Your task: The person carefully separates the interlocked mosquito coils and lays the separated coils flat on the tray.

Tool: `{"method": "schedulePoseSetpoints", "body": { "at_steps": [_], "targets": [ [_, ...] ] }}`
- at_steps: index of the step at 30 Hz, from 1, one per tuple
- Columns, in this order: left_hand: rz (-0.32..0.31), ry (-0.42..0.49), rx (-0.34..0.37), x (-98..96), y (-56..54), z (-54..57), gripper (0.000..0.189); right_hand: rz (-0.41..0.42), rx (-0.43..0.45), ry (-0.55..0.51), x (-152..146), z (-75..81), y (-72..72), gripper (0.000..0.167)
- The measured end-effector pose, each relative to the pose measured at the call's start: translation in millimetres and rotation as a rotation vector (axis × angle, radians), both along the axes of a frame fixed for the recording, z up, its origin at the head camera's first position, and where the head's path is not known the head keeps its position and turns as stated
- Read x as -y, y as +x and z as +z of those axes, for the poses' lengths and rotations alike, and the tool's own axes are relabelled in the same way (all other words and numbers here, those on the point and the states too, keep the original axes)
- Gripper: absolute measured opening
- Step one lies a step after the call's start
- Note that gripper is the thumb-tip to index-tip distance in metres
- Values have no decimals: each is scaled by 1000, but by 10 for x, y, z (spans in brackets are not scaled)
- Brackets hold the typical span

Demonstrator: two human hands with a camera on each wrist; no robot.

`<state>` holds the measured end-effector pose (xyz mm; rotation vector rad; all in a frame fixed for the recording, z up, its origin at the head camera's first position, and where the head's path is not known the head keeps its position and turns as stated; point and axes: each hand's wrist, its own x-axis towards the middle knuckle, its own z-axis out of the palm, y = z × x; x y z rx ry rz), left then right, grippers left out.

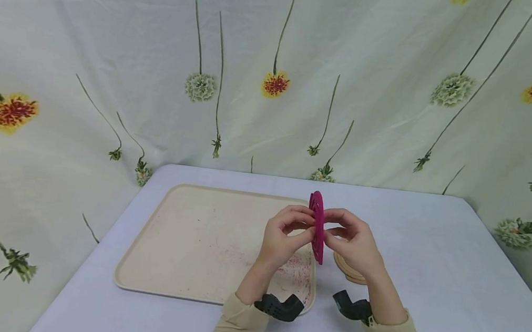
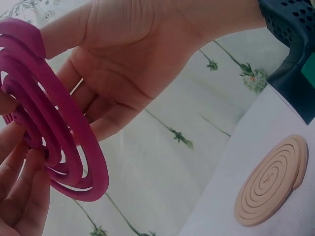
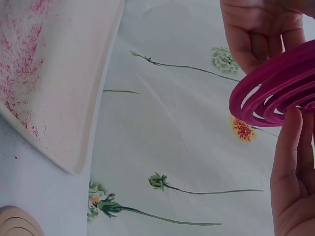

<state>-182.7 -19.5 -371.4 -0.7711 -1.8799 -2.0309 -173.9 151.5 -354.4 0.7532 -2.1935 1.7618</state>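
A magenta spiral coil [image 1: 316, 226], flat and round with open gaps between its rings, stands on edge between my two hands above the table. From the left side, my left hand [image 1: 283, 236] holds it, thumb at its outer ring in the left wrist view. My right hand [image 1: 351, 242] grips it from the other side, its fingers at the inner rings near the middle. A tan spiral coil [image 2: 270, 182] of tightly wound rings lies on the table below my right hand, partly hidden by that hand in the head view.
A large cream tray [image 1: 192, 244] lies to the left, its right part speckled with pink crumbs. The table [image 1: 426, 285] carries a white cloth. Behind it hangs a flower-printed curtain [image 1: 385, 50]. Each wrist wears a black camera mount [image 1: 282, 309].
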Motion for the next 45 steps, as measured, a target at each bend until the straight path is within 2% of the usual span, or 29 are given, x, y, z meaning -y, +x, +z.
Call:
{"method": "schedulePoseSetpoints", "body": {
  "at_steps": [8,14,26,35,41,45],
  "targets": [
    [1,-14,25,-27,18,16,12,30,35,-28,5,7,5,34],
    [7,1,-5,-31,32,30,11,42,-9,-57,-6,2,-2,36],
    [-97,42,-61,5,11,6,13,147,-36,-115,-58,7,-12,33],
    [-75,56,-68,0,33,31,14,133,-71,-145,-56,-5,-16,42],
    [-126,72,-71,-24,20,8,33,174,-73,-155,-39,-23,-26,62],
    [-149,54,-72,-14,13,12,49,181,-105,-137,-43,-29,-35,68]
  ]
}}
